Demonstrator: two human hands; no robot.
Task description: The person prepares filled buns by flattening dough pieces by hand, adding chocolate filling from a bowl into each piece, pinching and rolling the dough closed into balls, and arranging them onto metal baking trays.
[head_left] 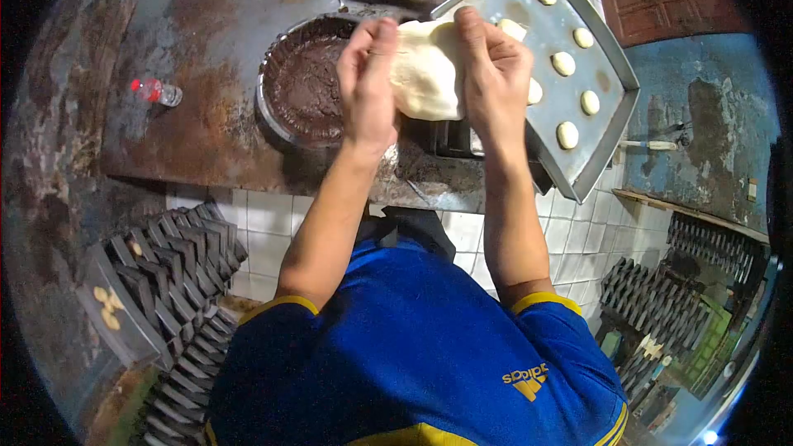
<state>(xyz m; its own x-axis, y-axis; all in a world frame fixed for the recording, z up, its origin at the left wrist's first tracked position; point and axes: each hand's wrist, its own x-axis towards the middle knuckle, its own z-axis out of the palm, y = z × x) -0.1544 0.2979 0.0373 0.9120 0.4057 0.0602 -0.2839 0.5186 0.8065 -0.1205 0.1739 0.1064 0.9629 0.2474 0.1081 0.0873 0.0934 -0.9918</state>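
1. We see a pale dough sheet (425, 74) in the upper middle of the frame, held up between both hands. It has no distinct tip; its long axis runs roughly up and down the picture, the lower edge facing us.
2. Our left hand (368, 87) pinches the sheet's left edge, and our right hand (496, 74) pinches its right edge, thumb uppermost. Both grips are narrow and closed on dough, slightly blurred.
3. Left of the sheet we have one round bowl (263, 99), holding a brown mass (306, 91).
4. To the upper right sits one metal tray (607, 87), set at a slant. On it we count seven dough balls (563, 64), two partly hidden by the right hand.
5. Beneath the bowl spreads a worn, brown-stained table (198, 33); at its left lies one clear bottle (169, 96) with a red cap.
6. Around us, white floor tiles (268, 211) show below the table, and a scuffed blue wall (673, 74) stands at right. Dark stacked trays fill the lower left (178, 260) and lower right; we cannot count them surely.
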